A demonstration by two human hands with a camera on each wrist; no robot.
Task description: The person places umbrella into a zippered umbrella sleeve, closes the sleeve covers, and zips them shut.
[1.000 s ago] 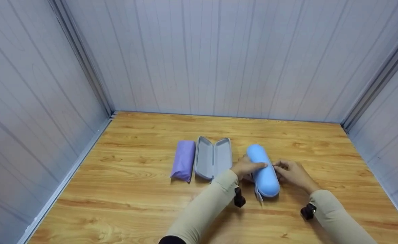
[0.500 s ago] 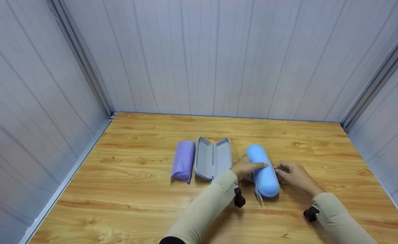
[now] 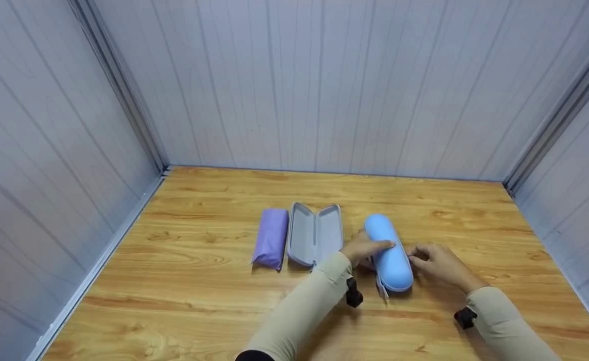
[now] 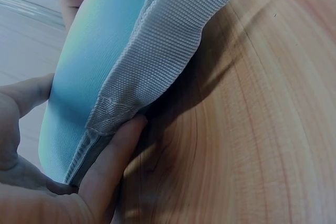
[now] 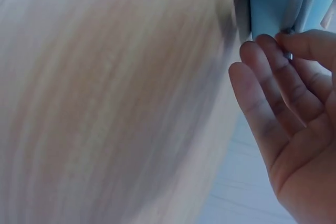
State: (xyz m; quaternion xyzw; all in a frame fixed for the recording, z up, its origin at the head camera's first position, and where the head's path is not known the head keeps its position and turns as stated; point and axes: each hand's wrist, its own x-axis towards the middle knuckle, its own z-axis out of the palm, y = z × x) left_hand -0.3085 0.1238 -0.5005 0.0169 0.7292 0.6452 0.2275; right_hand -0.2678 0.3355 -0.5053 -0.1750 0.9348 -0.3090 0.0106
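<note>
A light blue zip-up glasses case (image 3: 392, 263) sits on the wooden table, right of centre. My left hand (image 3: 364, 248) grips it from the left, thumb on top and fingers low on its side. In the left wrist view a grey woven strap (image 4: 152, 51) is looped from the case's seam. Along the right side, my right hand (image 3: 437, 263) pinches a small metal zipper pull (image 5: 288, 55) between thumb and fingers, right at the zipper seam (image 5: 302, 3); its other fingers stay extended.
Left of the blue case lies a grey hard case (image 3: 303, 234), unfolded with both shells facing up. Beside that is a purple wrapped packet (image 3: 270, 235). Panelled walls (image 3: 294, 90) enclose the wooden table (image 3: 199, 296) at the back and sides.
My right hand has slid a little along the right edge of the blue case toward its near end. The left hand and the other things stay in place.
</note>
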